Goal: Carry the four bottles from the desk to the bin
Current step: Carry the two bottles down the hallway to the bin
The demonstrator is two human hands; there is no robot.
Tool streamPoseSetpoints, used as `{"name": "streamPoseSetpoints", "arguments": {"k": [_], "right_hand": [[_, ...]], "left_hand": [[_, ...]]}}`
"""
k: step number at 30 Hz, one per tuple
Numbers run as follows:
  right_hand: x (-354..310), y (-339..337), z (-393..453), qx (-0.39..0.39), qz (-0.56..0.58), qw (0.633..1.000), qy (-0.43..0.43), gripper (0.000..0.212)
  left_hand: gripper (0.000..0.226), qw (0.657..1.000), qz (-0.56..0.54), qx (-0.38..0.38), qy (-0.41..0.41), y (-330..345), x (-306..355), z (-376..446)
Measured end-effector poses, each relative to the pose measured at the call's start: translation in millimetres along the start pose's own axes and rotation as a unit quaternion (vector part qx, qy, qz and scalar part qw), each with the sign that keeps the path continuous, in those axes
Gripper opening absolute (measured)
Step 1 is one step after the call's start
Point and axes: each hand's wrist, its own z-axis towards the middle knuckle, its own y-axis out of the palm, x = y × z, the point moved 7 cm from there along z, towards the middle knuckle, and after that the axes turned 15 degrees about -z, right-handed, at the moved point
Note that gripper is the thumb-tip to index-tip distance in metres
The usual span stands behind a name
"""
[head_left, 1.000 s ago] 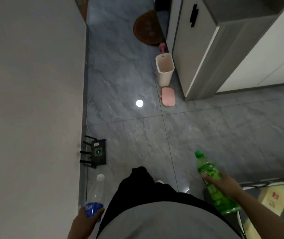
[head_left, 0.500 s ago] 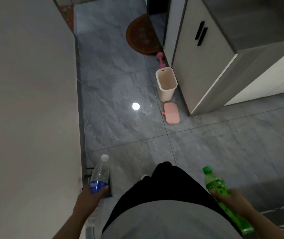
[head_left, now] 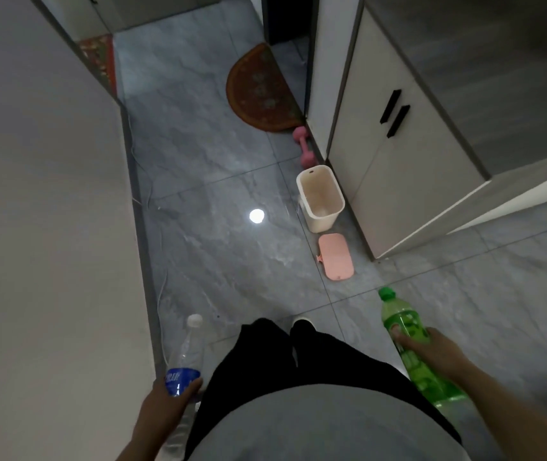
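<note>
Left hand (head_left: 169, 399) grips a clear bottle (head_left: 187, 356) at lower left; right hand (head_left: 431, 349) grips a green bottle (head_left: 406, 331) at lower right. The open bin (head_left: 320, 197) stands mid-frame.

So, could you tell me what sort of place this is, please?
Probably a home hallway: grey tiled floor, a half-round doormat at a doorway, a pink dumbbell beside a cabinet, and a small open bin.

Both forearms reach forward and low on either side of the body. The left hand (head_left: 165, 405) is wrapped around a clear bottle (head_left: 185, 357) at its blue label. The right hand (head_left: 431, 352) grips a green bottle (head_left: 405, 331) at mid-body, thumb lying across its front.
</note>
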Motion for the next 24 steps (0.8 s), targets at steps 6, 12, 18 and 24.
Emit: {"name": "streamPoseSetpoints", "arguments": {"k": [6, 12, 18, 24], "right_hand": [[-84, -24, 31, -0.007, 0.005, 1.000, -0.011, 0.055], [-133, -17, 44, -0.017, 0.016, 0.999, 0.041, 0.053], [-162, -1, 44, -0.026, 0.061, 0.993, 0.095, 0.044], [-184, -2, 67, -0.032, 0.113, 0.983, 0.138, 0.046]], "left_hand": [[0.064, 0.999, 0.005, -0.040, -0.028, -22, 54, 54], [0.060, 0.997, 0.055, -0.054, 0.013, -63, 144, 134], [0.056, 0.985, 0.121, -0.087, 0.086, -79, 261, 204], [0.059, 0.966, 0.177, -0.138, 0.125, -45, 358, 248]]}}
